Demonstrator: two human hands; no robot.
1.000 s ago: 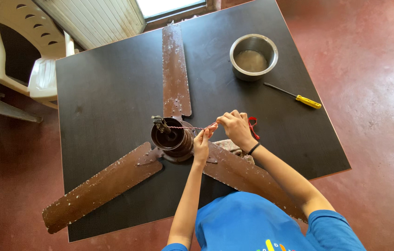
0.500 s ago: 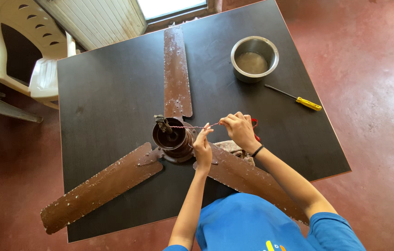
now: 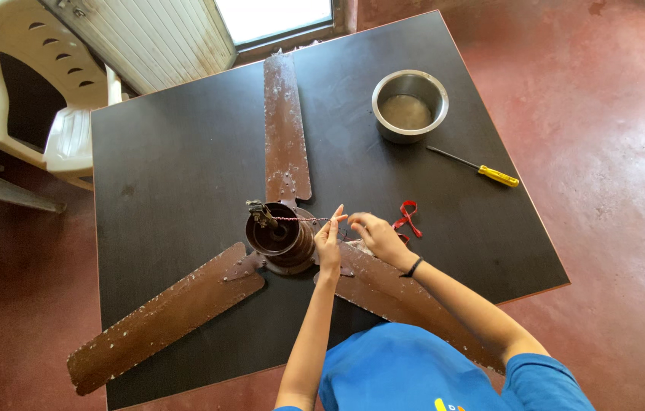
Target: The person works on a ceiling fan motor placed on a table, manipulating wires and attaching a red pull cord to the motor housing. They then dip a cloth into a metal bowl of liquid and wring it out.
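Note:
A brown ceiling fan with three worn blades [image 3: 286,129] lies on the dark square table [image 3: 170,175]. Its motor hub [image 3: 277,236] sits in the middle with a short rod sticking up. A thin twisted wire [image 3: 300,220] runs from the rod to my hands. My left hand [image 3: 329,240] pinches the wire just right of the hub. My right hand [image 3: 374,236] holds the wire's far end, close beside the left, over the lower right blade. A red strip [image 3: 408,215] lies just beyond my right hand.
A steel bowl [image 3: 409,105] stands at the table's far right, with a yellow-handled screwdriver [image 3: 479,168] near it. A white plastic chair [image 3: 41,91] stands off the table's far left corner. Red floor surrounds the table.
The view has shifted slightly. My hands have stayed at the hub, drawing the wire a little further right from the rod.

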